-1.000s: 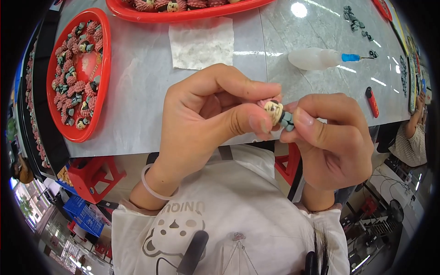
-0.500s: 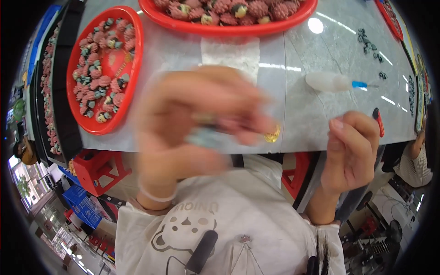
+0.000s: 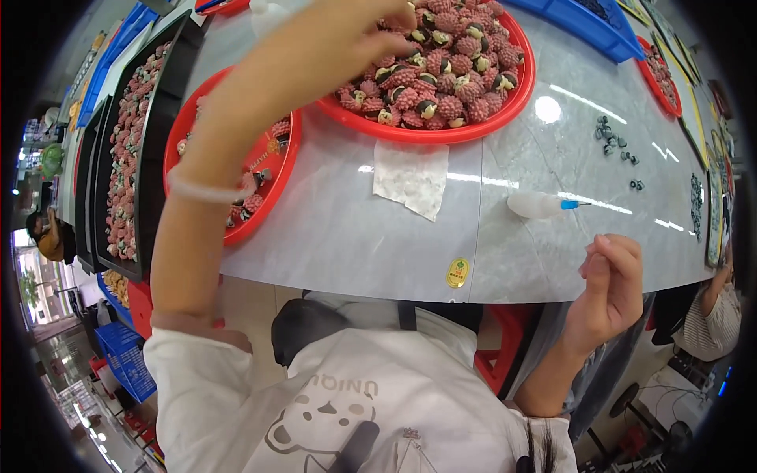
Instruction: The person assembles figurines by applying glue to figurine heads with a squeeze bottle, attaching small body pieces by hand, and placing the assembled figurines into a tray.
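Pieces in question: small pink bumpy figures with cream and black parts (image 3: 451,106), heaped in a large red plastic oval tray (image 3: 441,135) at the top centre of the frame, its far side cut off. The heap lies right of and below the fingertips of the left hand (image 3: 356,35), which is held over the tray's left part. Key relation: the left hand is by far the nearer one. No common long axis is shown by the heap — the figures are roundish and turned every way. Left thumb and one finger are parted, nothing seen between them; contact with a figure cannot be confirmed. The left forearm is run up from the lower left, a pale band (image 3: 209,188) worn around the wrist.

The right hand (image 3: 611,292) is held at the lower right by the table edge, well apart from the heap, fingers loosely curled. No item is visible there — whether something tiny is pinched cannot be told.

Just below the tray, a creased white paper sheet (image 3: 410,177) is laid on the grey glossy tabletop (image 3: 355,252). Right of centre, a translucent white bottle with a blue needle tip (image 3: 532,205) is laid on its side, tip to the right. Small dark glossy parts (image 3: 615,146) are scattered upper right. A smaller red oval tray (image 3: 289,169) is partly covered by the left forearm.
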### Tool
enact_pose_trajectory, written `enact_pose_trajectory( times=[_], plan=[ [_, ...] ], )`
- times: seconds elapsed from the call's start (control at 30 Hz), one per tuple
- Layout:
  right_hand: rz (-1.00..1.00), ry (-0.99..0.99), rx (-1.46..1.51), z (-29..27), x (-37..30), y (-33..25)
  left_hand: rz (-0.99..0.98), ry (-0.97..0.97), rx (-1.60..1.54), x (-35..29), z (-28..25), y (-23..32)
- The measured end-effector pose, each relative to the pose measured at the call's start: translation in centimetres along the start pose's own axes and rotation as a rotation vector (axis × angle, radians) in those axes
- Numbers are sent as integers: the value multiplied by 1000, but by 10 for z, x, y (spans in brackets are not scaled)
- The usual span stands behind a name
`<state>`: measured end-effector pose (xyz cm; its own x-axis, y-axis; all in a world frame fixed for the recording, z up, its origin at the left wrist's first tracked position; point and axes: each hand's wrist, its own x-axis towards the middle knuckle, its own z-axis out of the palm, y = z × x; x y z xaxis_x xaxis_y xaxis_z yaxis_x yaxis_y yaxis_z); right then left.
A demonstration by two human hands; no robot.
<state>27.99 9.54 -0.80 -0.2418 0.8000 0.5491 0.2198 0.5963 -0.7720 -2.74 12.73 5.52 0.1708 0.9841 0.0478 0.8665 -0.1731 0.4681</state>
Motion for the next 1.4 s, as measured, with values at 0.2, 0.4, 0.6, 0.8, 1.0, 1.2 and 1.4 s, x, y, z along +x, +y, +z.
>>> enact_pose_trajectory(
  times=[0.2,0.4,0.6,0.8,1.0,1.2,1.4],
  plan=[
    [82,38,-39,-12,-3,7,-51,53,111,2,4,1],
    [160,34,-41,10,13,10,-61,275,-672,-37,18,21],
    [238,-398,122,36,15,5,-15,199,-1397,-80,94,60],
    [447,-518,269,4,20,-9,-194,294,-1673,-83,124,77],
    [455,-315,229,-12,18,-8,-234,209,-1747,-84,129,74],
    [294,-256,233,-9,20,-5,-151,245,-1676,-89,132,74],
    [365,-274,229,-9,18,-9,-240,199,-1715,-86,132,76]
  ],
)
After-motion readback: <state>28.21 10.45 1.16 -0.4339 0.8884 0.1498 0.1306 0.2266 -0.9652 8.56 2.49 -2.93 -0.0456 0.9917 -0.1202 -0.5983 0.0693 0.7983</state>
